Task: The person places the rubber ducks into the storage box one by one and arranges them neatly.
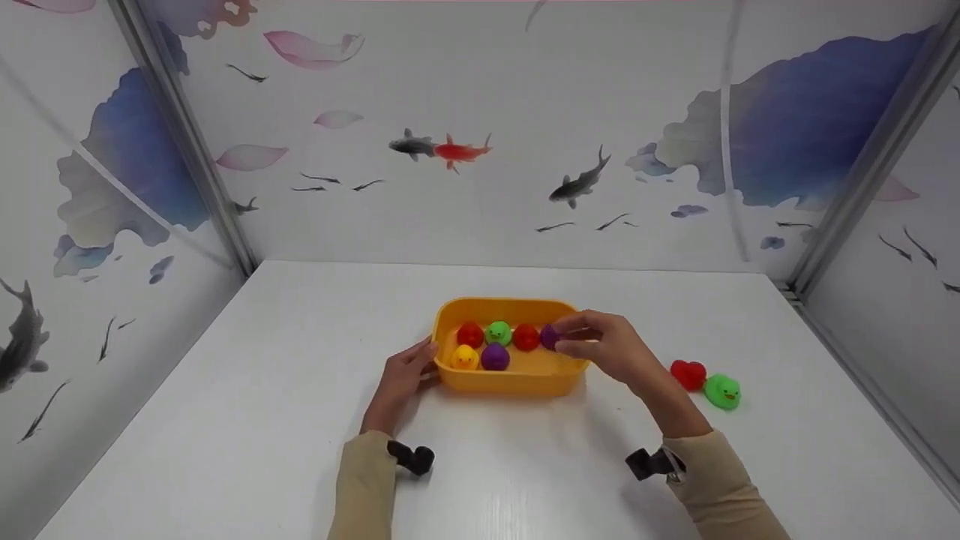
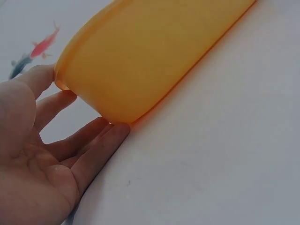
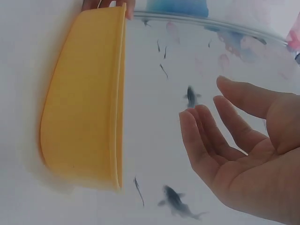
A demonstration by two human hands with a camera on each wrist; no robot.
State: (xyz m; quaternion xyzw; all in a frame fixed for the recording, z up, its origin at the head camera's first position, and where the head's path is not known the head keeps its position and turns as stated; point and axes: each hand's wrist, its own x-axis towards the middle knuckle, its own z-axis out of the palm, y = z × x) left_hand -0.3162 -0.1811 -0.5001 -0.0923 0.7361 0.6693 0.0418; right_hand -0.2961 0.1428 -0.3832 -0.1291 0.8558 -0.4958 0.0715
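A yellow plastic tub (image 1: 510,385) stands on the white table with small toys inside. Two red toys (image 1: 526,337), a green duck (image 1: 498,333), a yellow duck (image 1: 465,358), a purple toy (image 1: 495,357) and a second purple toy (image 1: 549,337) lie in it. My left hand (image 1: 405,373) grips the tub's left end, with fingertips at the rim and lower down against the wall, as the left wrist view shows. Over the tub's right end is my right hand (image 1: 606,345), fingers loosely bent beside the second purple toy. Nothing shows between those fingers (image 3: 190,129) in the right wrist view.
To the right of the tub, a red heart-shaped toy (image 1: 688,375) and another green duck (image 1: 723,391) lie side by side on the table (image 1: 510,480). White panels painted with fish and petals (image 1: 480,217) enclose the back and both sides.
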